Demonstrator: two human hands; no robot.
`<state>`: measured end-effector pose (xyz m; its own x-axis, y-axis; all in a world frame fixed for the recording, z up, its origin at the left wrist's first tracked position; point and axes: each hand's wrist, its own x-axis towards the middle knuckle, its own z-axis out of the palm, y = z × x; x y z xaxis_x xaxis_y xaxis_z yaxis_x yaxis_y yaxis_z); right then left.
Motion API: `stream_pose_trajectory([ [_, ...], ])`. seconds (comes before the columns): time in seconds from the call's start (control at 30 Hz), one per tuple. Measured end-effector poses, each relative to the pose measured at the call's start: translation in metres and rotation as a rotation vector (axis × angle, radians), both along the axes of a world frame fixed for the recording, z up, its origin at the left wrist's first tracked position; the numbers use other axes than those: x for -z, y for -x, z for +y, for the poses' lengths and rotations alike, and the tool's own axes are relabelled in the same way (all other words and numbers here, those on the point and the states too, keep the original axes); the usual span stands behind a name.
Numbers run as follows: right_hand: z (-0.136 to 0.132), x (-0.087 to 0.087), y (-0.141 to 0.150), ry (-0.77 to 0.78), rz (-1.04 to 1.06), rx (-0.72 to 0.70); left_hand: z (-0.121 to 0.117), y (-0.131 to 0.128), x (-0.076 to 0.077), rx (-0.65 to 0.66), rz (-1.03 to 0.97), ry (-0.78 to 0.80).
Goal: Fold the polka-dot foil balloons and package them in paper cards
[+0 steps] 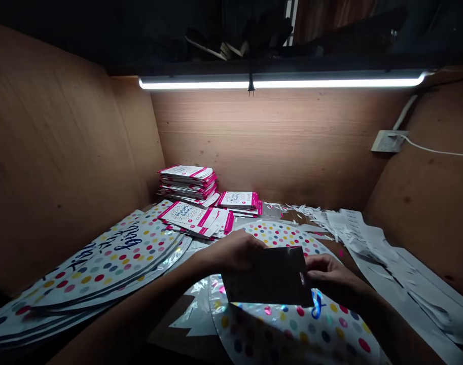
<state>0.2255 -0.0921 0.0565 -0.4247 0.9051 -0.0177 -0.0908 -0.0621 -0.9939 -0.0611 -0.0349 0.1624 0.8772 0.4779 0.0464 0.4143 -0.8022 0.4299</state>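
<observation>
A flat rectangular card (267, 281), its near side in deep shadow, is held up between my two hands. My left hand (241, 251) closes on its upper left part. On the right edge, beside a small light slot, the fingers of my right hand (328, 274) pinch it. Below the card lies a round white foil balloon (326, 324) with coloured dots, partly hidden by the card and my hands. More flat dotted foil balloons (109, 258) with dark lettering are stacked at the left.
Pink and white printed packets stand in a tall stack (187, 182), a lower stack (239, 200) and a loose pile (197, 218) at the back. White paper strips (398, 274) lie along the right. Wooden walls enclose the worktop, under a tube light (292, 82).
</observation>
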Motion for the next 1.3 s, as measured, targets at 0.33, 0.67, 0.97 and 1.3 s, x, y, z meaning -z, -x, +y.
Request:
stream_pose_trajectory([
  [0.33, 0.007, 0.023, 0.007, -0.474, -0.6, 0.403, 0.112, 0.0, -0.001, -0.302, 0.163, -0.605],
  [0.67, -0.001, 0.044, 0.03, -0.482, -0.724, -0.096, 0.213, -0.006, 0.048, -0.573, 0.24, -0.475],
  [0.97, -0.02, 0.035, 0.048, -0.438, -0.881, -0.268, 0.069, 0.011, 0.06, -0.057, 0.05, 0.014],
  [1.3, -0.02, 0.013, 0.044, -0.215, -0.772, -0.252, -0.025, 0.038, 0.108, 0.094, 0.019, 0.086],
])
